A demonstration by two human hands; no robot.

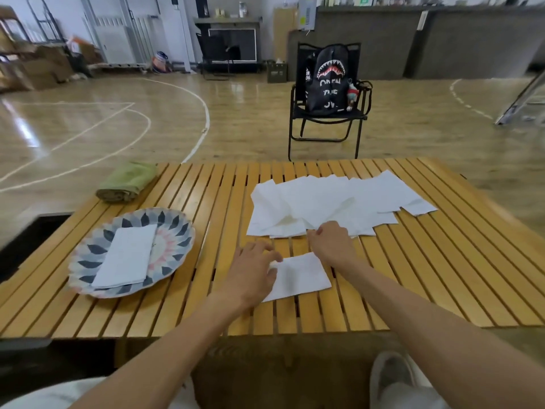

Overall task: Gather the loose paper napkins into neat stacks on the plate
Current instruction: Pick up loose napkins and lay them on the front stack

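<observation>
On plate (177, 231): one napkin stack (125, 256) | hands: left (250, 273) presses folded napkin (303, 276), right (331, 240) pinches loose napkins (324, 199)

On the slatted table (413, 276), bare slats run along the near edge and across the whole right side below the spread of loose napkins (333, 202), which fills the far middle and far right. The patterned plate (177, 231) blocks the left side, and a rolled green cloth (128, 181) sits at the far left corner. An open strip of slats separates plate from napkins.
</observation>
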